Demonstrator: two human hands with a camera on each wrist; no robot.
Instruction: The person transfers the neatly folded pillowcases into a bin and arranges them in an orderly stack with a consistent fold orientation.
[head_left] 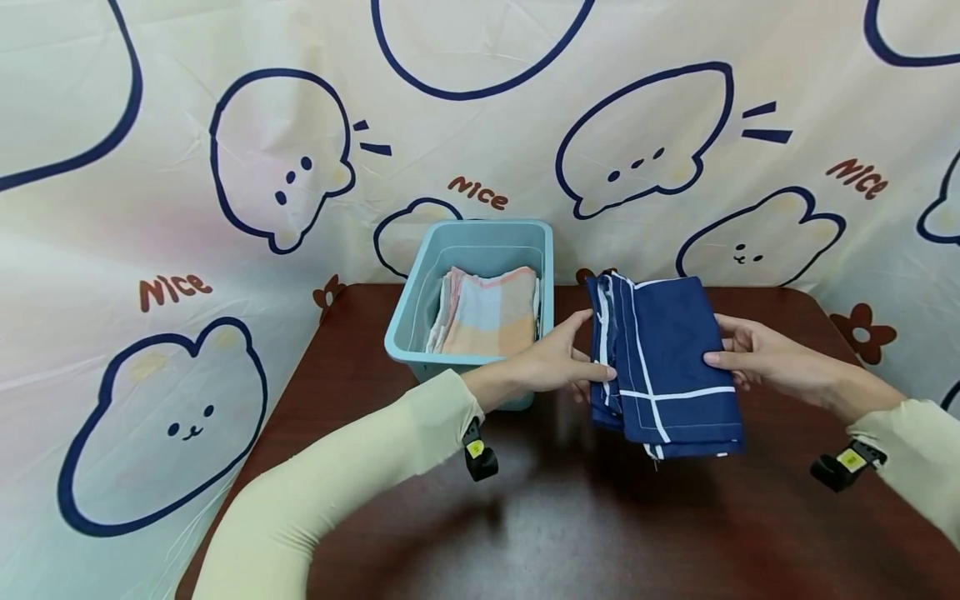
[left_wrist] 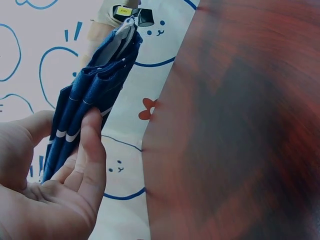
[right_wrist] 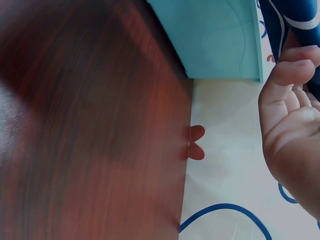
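A folded navy cloth with white stripes [head_left: 678, 358] is held up over the table, between both hands. My left hand [head_left: 551, 358] grips its left edge, thumb on the front and fingers behind; in the left wrist view the folded layers of the navy cloth [left_wrist: 85, 110] stand between thumb and fingers. My right hand [head_left: 757, 354] pinches the right edge, its thumb lying on the front face. Just left of the cloth stands a light blue plastic bin [head_left: 408, 333], with folded pastel checked cloths [head_left: 491, 317] inside it.
The dark reddish-brown table [head_left: 525, 517] runs back to a pale printed sheet [head_left: 480, 133] with bear drawings, which hangs behind and at the sides. The bin stands near the table's back edge, right behind my left wrist.
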